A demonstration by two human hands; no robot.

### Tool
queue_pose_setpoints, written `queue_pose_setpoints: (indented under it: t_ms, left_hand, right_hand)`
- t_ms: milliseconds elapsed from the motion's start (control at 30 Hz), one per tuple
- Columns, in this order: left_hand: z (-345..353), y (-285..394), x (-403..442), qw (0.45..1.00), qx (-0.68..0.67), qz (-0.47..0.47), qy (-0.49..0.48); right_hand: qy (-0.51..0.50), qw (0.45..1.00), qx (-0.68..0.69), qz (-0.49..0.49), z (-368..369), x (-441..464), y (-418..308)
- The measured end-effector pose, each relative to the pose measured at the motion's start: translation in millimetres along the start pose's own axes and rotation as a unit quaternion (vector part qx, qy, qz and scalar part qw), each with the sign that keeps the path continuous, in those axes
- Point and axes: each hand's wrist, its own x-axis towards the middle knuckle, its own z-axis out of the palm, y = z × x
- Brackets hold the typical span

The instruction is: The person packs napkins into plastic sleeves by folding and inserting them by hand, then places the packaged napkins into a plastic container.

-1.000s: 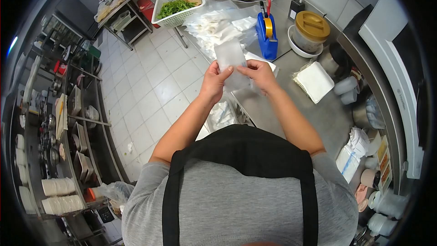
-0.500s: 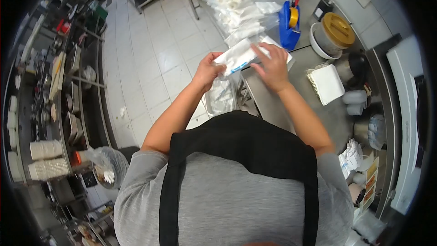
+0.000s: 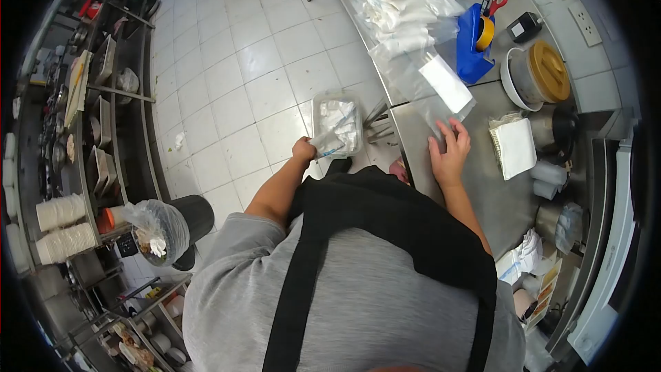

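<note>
My left hand [image 3: 303, 149] is closed on one end of a clear plastic sleeve [image 3: 329, 147] with blue print. It holds the sleeve low, over the near part of a clear plastic bin [image 3: 317, 118] filled with white wrapped packets [image 3: 339, 111]. My right hand [image 3: 451, 153] is above the steel table [image 3: 430, 145], fingers spread, holding nothing. Just beyond its fingertips lies a white folded napkin [image 3: 446, 83] on clear plastic film. Whether the fingertips touch the film I cannot tell. A heap of white packets in plastic [image 3: 396, 7] lies farther up the table.
A blue tape dispenser [image 3: 471, 52] with red scissors [image 3: 498, 0] stands beside the napkin. Right of my hand are a stack of white napkins [image 3: 515, 148] and a tub with a brown lid [image 3: 549, 72]. A lined trash bin [image 3: 193, 217] and metal shelving [image 3: 100, 145] are to the left.
My left hand has carried the sleeve down from the table edge to the bin. My right hand has let go of it and moved right and nearer me. The view has shifted.
</note>
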Motion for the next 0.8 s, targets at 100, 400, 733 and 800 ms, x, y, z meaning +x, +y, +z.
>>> queue_pose_setpoints:
  t_ms: [100,400,733,800]
  left_hand:
    - [-5,22,7,0.999,-0.017,-0.043,-0.011]
    - [-24,107,64,0.939,0.019,0.257,0.226]
    - [-43,279,-66,0.636,0.195,0.723,0.185]
    - [-41,290,-67,0.605,0.248,0.745,0.133]
  right_hand:
    - [-0.012,1.000,-0.021,-0.006,2,2,1]
    - [0.013,0.999,0.044,0.019,-9,36,13]
    - [-0.105,0.985,0.139,0.011,-19,89,20]
    - [-0.153,0.980,0.127,0.002,-8,77,6]
